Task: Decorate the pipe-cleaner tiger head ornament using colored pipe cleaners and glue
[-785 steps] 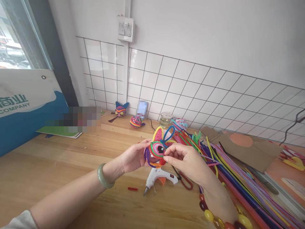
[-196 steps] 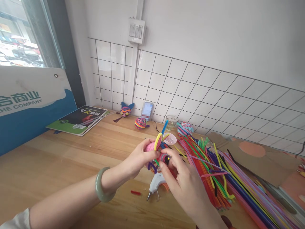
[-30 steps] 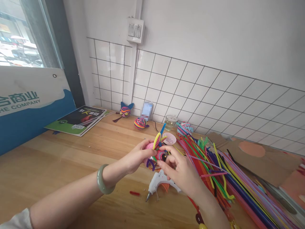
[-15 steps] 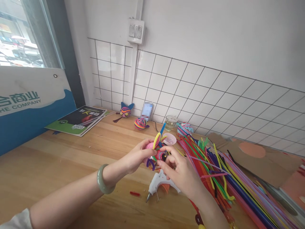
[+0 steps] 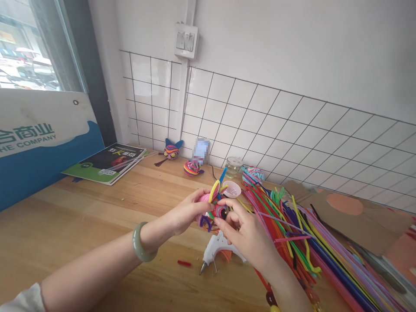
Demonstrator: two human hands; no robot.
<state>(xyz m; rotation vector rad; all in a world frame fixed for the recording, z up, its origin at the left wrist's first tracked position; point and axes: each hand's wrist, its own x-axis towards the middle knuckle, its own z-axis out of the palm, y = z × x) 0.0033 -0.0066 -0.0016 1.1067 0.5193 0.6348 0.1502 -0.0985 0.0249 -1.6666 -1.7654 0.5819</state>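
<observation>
Between my hands is a colourful pipe-cleaner figure [image 5: 218, 209], with pink, yellow, blue and purple parts and a dark round piece on its right side. My left hand [image 5: 192, 211] wraps round its left side, thumb across the front. From the right, the fingers of my right hand [image 5: 239, 222] pinch the figure beside the dark piece; the fingertips partly cover it. A white glue gun [image 5: 212, 250] lies on the table just below the figure, its handle partly hidden behind my right hand. A short red piece of pipe cleaner [image 5: 184, 263] lies left of the nozzle.
Many loose pipe cleaners [image 5: 292, 229] spread over the right side, beside cardboard [image 5: 364, 225]. Behind my hands stand a pink bowl [image 5: 231, 189], a glass jar [image 5: 233, 167] and finished figures [image 5: 171, 150] near the wall. Books [image 5: 107, 164] lie at the left, beside a banner [image 5: 42, 143].
Almost nothing differs; both hands keep their hold on the figure. The dark piece has turned very slightly, and the view has shifted a little.
</observation>
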